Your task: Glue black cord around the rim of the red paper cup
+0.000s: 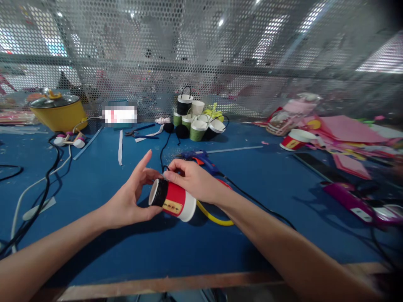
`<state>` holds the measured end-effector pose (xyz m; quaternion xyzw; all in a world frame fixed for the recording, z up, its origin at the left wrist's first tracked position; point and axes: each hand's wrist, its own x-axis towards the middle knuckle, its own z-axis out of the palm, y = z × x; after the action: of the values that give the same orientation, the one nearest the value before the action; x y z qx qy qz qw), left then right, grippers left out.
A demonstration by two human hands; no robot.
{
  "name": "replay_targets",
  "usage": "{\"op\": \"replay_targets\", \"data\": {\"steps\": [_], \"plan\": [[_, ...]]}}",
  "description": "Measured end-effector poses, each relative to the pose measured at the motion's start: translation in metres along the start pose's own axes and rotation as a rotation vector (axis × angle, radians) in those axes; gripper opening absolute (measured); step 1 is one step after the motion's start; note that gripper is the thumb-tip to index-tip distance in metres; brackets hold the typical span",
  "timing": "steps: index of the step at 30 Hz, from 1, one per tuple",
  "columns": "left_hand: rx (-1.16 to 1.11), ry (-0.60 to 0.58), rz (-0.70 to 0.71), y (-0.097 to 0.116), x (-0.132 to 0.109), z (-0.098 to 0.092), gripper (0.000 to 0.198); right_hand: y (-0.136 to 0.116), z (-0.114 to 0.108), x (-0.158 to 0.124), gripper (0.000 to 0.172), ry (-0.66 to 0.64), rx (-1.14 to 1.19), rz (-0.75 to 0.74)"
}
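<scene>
A paper cup with a red band and a gold label lies tilted on its side between my hands. Black cord is wound round one end of it. My left hand grips that end, thumb below and index finger raised. Over the cup's upper side, my right hand pinches the black cord, which runs back to a small black ball of cord. Just behind my right hand lies a blue glue gun. A yellow ring-shaped piece shows partly under my right wrist.
Several small cups with cord handles stand at the back. Pliers lie left of them. A yellow pot is back left, with cables in front. On the right are another red cup, a phone and a purple power strip.
</scene>
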<state>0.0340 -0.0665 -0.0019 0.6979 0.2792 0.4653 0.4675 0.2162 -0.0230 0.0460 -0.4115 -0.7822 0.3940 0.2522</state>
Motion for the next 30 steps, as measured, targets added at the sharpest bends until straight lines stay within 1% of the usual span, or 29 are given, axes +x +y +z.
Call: {"op": "replay_targets", "data": {"steps": [9, 12, 14, 18, 20, 21, 23, 26, 30], "plan": [[0.025, -0.015, 0.027, 0.000, -0.001, -0.002, 0.098, 0.000, -0.001, -0.003, 0.022, -0.091, -0.105, -0.026], [0.035, -0.022, 0.036, 0.000, -0.001, -0.003, 0.096, -0.001, -0.001, -0.003, 0.023, -0.079, -0.109, -0.004], [0.036, -0.020, 0.038, 0.000, 0.000, -0.005, 0.095, 0.001, 0.000, -0.002, 0.023, -0.075, -0.053, 0.064], [0.076, -0.014, 0.019, -0.002, 0.001, -0.008, 0.101, 0.008, 0.002, 0.001, 0.023, -0.104, 0.255, 0.234], [0.098, -0.017, 0.001, -0.004, 0.000, -0.009, 0.103, 0.011, 0.003, 0.002, 0.024, -0.084, 0.344, 0.247], [0.101, -0.015, -0.009, -0.004, 0.000, -0.009, 0.101, 0.011, 0.003, 0.002, 0.024, -0.063, 0.340, 0.238], [0.101, -0.005, -0.040, -0.005, 0.000, -0.010, 0.093, 0.009, 0.003, 0.001, 0.026, -0.013, 0.240, 0.196], [0.070, 0.013, -0.096, -0.003, 0.000, -0.010, 0.081, 0.004, 0.003, -0.002, 0.026, 0.072, -0.004, 0.072], [0.062, 0.024, -0.150, 0.000, 0.001, -0.010, 0.077, 0.000, 0.010, -0.008, 0.023, 0.149, -0.221, -0.048]]}}
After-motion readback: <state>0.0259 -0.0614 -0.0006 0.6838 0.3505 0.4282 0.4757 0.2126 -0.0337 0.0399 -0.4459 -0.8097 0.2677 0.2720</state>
